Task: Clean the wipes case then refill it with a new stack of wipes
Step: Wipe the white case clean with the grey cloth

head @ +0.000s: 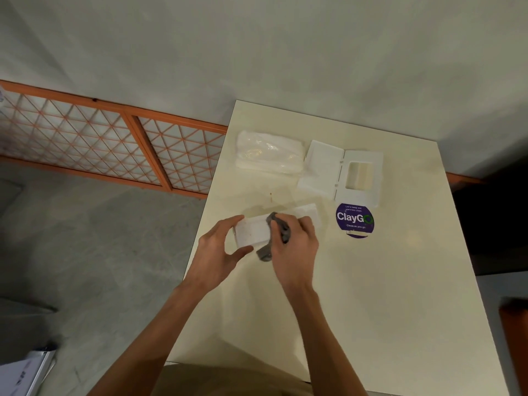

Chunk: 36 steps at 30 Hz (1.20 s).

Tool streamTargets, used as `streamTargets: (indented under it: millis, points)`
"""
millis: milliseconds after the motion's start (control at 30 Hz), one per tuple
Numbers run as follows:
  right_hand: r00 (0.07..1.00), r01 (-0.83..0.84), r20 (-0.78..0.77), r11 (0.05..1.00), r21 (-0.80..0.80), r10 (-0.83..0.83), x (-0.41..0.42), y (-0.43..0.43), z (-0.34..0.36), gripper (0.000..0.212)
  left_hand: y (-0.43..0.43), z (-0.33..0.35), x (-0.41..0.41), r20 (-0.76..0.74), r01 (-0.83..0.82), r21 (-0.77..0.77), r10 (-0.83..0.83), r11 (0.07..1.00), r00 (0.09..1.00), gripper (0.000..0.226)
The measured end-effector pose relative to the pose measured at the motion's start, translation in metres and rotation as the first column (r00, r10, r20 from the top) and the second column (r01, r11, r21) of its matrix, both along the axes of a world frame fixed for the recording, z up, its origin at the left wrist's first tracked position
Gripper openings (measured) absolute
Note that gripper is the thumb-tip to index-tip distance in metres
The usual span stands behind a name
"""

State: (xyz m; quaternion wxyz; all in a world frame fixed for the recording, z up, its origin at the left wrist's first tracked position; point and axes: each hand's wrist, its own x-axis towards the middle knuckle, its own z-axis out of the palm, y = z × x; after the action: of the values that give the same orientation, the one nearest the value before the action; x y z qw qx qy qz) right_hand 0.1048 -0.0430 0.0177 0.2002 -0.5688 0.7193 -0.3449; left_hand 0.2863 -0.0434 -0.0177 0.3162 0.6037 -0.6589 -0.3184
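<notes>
L grip: clamped on wipes case, steadied on desk. R grip: clamped on grey cloth, pressed to case.

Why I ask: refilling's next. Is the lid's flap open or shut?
Open: the flap lies flat beside the lid frame, its window uncovered.

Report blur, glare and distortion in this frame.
Head view: wide-angle stretch slants the table edges and orange lattice; right hand and grey cloth smear slightly over the case tray; ClayGo sticker reads sharp; soft sheen on the wrapped wipes pack.
</notes>
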Motion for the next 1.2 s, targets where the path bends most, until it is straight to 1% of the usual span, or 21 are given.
streamTargets:
  millis: [67,133,200,267,333,433,533,633,700,800,900,967,1033,1200]
  points:
    - [0.998,0.026,-0.064,1.000,-0.005,-0.027,-0.021,-0.010,0.002,0.018,0.002,0.001,0.000,-0.066,-0.019,0.053,0.022,0.998,0.998,0.075]
    - [0.984,0.021,-0.175,0.999,0.024,-0.017,-0.036,-0.019,-0.001,0.018,0.004,0.000,0.002,-0.111,-0.028,0.100,0.039,0.995,0.993,0.071]
    - [0.958,-0.007,-0.288,1.000,-0.003,0.006,-0.041,-0.025,-0.005,0.014,0.004,-0.002,0.002,-0.110,-0.022,0.105,0.034,0.994,0.993,0.068]
    - [0.921,-0.081,-0.386,0.996,-0.043,0.058,-0.033,-0.030,-0.007,0.009,0.004,-0.003,0.001,-0.102,-0.022,0.094,0.032,0.995,0.994,0.067]
    - [0.893,-0.161,-0.432,0.986,-0.050,0.123,-0.014,-0.029,-0.008,0.007,0.005,-0.004,-0.001,-0.094,-0.024,0.072,0.031,0.997,0.995,0.068]
    - [0.866,-0.240,-0.463,0.969,-0.051,0.190,0.014,-0.020,-0.011,0.007,0.005,-0.006,-0.002,-0.088,-0.040,0.063,0.045,0.997,0.995,0.070]
    - [0.820,-0.281,-0.527,0.959,-0.031,0.223,0.006,-0.019,-0.013,0.015,0.005,-0.006,-0.001,-0.088,-0.038,0.072,0.044,0.997,0.995,0.070]
    - [0.791,-0.183,-0.592,0.983,0.013,0.156,-0.026,-0.026,-0.013,0.034,0.006,-0.004,-0.001,-0.100,-0.038,0.081,0.046,0.996,0.994,0.068]
    - [0.785,-0.132,-0.609,0.991,0.014,0.113,-0.035,-0.030,-0.013,0.035,0.007,-0.004,-0.001,-0.118,-0.039,0.092,0.050,0.995,0.992,0.068]
    - [0.802,-0.153,-0.589,0.987,-0.042,0.099,-0.016,-0.029,-0.014,0.020,0.007,-0.006,0.000,-0.117,-0.046,0.090,0.056,0.995,0.992,0.068]
    - [0.826,-0.233,-0.539,0.971,-0.061,0.164,0.018,-0.018,-0.015,0.013,0.006,-0.005,-0.003,-0.110,-0.050,0.074,0.058,0.996,0.992,0.068]
    - [0.818,-0.290,-0.531,0.956,-0.051,0.219,0.032,-0.011,-0.016,0.013,0.006,-0.006,-0.003,-0.113,-0.041,0.055,0.047,0.998,0.992,0.068]
    - [0.812,-0.315,-0.532,0.948,-0.052,0.241,0.029,-0.011,-0.016,0.014,0.006,-0.007,-0.003,-0.118,-0.029,0.049,0.035,0.998,0.992,0.068]
    - [0.833,-0.191,-0.533,0.981,-0.028,0.147,-0.004,-0.020,-0.017,0.019,0.009,-0.006,-0.001,-0.134,-0.029,0.055,0.037,0.998,0.990,0.069]
